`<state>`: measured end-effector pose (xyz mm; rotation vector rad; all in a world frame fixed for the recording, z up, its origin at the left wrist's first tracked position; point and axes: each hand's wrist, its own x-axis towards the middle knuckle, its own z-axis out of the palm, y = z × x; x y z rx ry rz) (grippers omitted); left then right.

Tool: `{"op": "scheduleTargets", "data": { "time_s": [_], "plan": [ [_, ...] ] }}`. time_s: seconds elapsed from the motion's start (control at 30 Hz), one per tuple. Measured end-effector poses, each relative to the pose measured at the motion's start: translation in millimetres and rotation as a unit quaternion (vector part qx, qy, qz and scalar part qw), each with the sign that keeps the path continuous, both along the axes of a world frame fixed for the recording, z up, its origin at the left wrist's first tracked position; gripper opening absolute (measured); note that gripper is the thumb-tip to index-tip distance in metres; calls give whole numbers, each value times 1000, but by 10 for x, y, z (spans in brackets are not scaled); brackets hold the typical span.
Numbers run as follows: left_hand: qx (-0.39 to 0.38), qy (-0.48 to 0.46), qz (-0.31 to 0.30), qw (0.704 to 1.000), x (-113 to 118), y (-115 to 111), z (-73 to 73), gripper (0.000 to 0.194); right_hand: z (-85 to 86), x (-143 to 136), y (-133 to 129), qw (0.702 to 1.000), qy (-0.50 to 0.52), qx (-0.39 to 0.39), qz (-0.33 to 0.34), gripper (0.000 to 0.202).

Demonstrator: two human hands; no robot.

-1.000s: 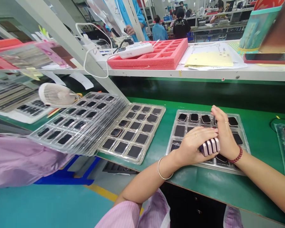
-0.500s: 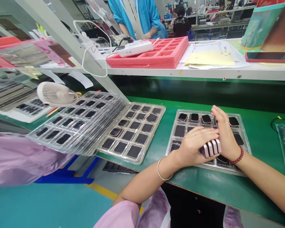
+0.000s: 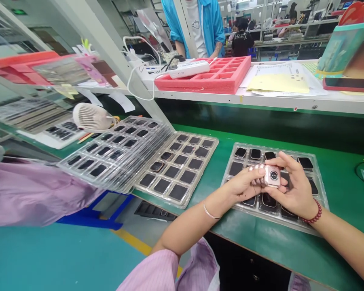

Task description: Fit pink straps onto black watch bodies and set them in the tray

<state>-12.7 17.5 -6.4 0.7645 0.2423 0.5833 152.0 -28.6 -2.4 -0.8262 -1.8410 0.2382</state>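
Note:
Over a clear plastic tray (image 3: 321, 191) on the green bench, my two hands meet around a row of pink smartwatch cases (image 3: 273, 176). My left hand (image 3: 245, 185) is closed on the row from the left, thumb on top. The fingers and thumb of my right hand (image 3: 301, 188) grip the case at the right end, whose round sensor back faces up toward me. Dark-screened watches (image 3: 255, 154) sit in the tray's pockets under and behind my hands. My hands hide part of the tray's middle.
Left of the hands lies another pocketed tray (image 3: 186, 198) with dark squares, beside a leaning stack of clear trays (image 3: 109, 155). A white fan (image 3: 92, 117) stands behind them. A shelf (image 3: 273, 101) with a red foam tray (image 3: 230, 87) crosses the back; a person in blue (image 3: 212, 24) stands beyond.
My hands have turned the row of watch cases so that a sensor back now shows. My right hand went from a flat palm against the row to gripping its end. The view shifted slightly.

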Motion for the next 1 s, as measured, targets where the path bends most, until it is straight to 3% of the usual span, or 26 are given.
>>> {"op": "scheduleTargets", "data": {
  "time_s": [0.33, 1.0],
  "plan": [
    [30, -19, -63, 997, -15, -32, 29, 79, 42, -56, -21, 993, 11, 111, 24, 98],
    [16, -23, -39, 999, 4, -56, 17, 68, -11, -31, 12, 996, -1, 91, 9, 94]
  ]
}}
